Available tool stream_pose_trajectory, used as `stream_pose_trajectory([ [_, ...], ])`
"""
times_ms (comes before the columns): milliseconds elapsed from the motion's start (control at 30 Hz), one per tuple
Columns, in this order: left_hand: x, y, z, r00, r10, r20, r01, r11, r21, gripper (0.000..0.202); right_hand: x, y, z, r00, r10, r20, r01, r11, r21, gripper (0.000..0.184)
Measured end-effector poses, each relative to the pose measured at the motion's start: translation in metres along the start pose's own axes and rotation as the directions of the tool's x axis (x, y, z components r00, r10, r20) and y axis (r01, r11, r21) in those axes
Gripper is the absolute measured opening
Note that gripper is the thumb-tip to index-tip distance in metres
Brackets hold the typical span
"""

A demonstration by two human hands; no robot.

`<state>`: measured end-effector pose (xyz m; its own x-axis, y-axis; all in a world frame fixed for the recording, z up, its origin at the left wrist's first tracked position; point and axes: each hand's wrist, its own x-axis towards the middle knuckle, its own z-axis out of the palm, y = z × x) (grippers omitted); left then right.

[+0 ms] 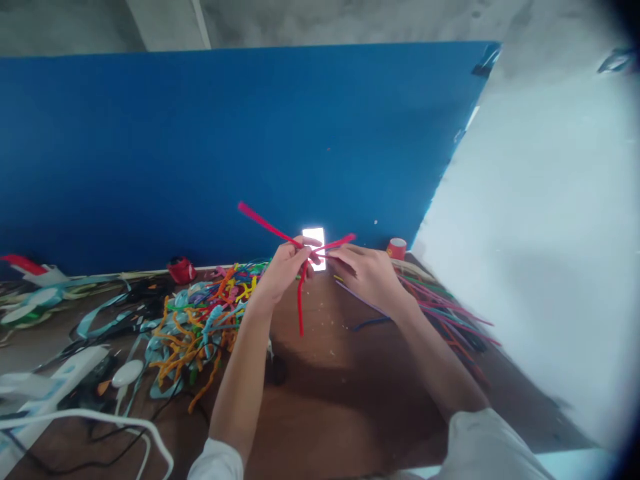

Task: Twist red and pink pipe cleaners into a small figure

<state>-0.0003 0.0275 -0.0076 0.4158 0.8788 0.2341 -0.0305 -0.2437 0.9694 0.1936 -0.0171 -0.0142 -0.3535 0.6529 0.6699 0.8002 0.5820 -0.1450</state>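
Red pipe cleaners (267, 225) cross one another between my two hands, above the table. My left hand (286, 267) pinches them near the crossing; one end sticks out to the upper left and another hangs down. My right hand (367, 270) has its fingers closed at the right side of the crossing, on a red end. How many separate pieces there are I cannot tell. Behind the hands a phone (314, 233) with a bright white screen stands upright, partly covered by my fingers.
A tangled pile of bent, coloured pipe cleaners (195, 333) lies left on the brown table (320, 413). Straight pipe cleaners (455, 310) lie at the right, by a red cup (397, 249). A power strip (55, 387) with cables sits front left. A blue panel (225, 140) rises behind.
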Motion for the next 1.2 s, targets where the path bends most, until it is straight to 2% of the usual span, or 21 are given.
stream_pose_trajectory([
  [100, -0.005, 0.006, -0.001, 0.998, -0.026, 0.055, 0.025, 1.0, 0.009, 0.033, -0.001, 0.001, -0.001, 1.0, 0.018, -0.009, -0.018, 1.0, 0.006, 0.022],
  [233, -0.009, 0.008, -0.005, 0.996, -0.008, 0.084, 0.004, 0.999, 0.049, 0.034, -0.002, 0.001, -0.004, 1.0, 0.025, 0.015, -0.025, 1.0, 0.004, 0.023],
  [333, -0.009, 0.005, -0.007, 0.997, 0.015, 0.081, -0.023, 0.995, 0.099, 0.03, -0.002, 0.0, -0.005, 1.0, 0.014, 0.018, -0.013, 1.0, -0.011, 0.023],
  [433, -0.008, 0.001, -0.005, 0.999, 0.039, 0.017, -0.041, 0.979, 0.201, 0.026, -0.002, 0.0, -0.003, 1.0, -0.01, 0.011, 0.011, 0.998, -0.06, 0.02],
  [533, -0.005, -0.004, 0.001, 0.985, 0.13, -0.111, -0.069, 0.898, 0.435, 0.021, -0.003, -0.001, 0.001, 0.998, -0.056, 0.034, 0.059, 0.993, -0.102, 0.019],
  [633, -0.002, -0.007, 0.008, 0.967, 0.214, -0.138, -0.078, 0.766, 0.638, 0.021, -0.003, -0.003, 0.003, 0.995, -0.087, 0.047, 0.092, 0.988, -0.12, 0.022],
  [700, 0.001, -0.01, 0.01, 0.972, 0.208, -0.113, -0.084, 0.749, 0.657, 0.024, -0.003, -0.005, 0.002, 0.996, -0.087, 0.026, 0.089, 0.991, -0.097, 0.023],
  [833, 0.006, -0.015, 0.006, 0.993, 0.09, -0.075, -0.037, 0.847, 0.53, 0.036, -0.003, -0.009, -0.009, 0.998, -0.053, -0.022, 0.056, 0.992, 0.116, 0.02],
  [1000, 0.01, -0.02, -0.002, 0.995, 0.038, -0.089, -0.016, 0.971, 0.239, 0.032, -0.004, -0.012, -0.025, 0.99, -0.14, -0.009, 0.13, 0.89, 0.437, 0.018],
  [1100, 0.01, -0.019, -0.003, 0.992, 0.055, -0.11, -0.055, 0.998, 0.007, 0.027, -0.005, -0.009, -0.028, 0.976, -0.18, -0.121, 0.216, 0.845, 0.488, 0.017],
  [1200, 0.008, -0.016, -0.003, 0.994, 0.057, -0.092, -0.072, 0.984, -0.162, 0.02, -0.006, -0.004, -0.026, 0.965, -0.157, -0.212, 0.24, 0.854, 0.462, 0.014],
])
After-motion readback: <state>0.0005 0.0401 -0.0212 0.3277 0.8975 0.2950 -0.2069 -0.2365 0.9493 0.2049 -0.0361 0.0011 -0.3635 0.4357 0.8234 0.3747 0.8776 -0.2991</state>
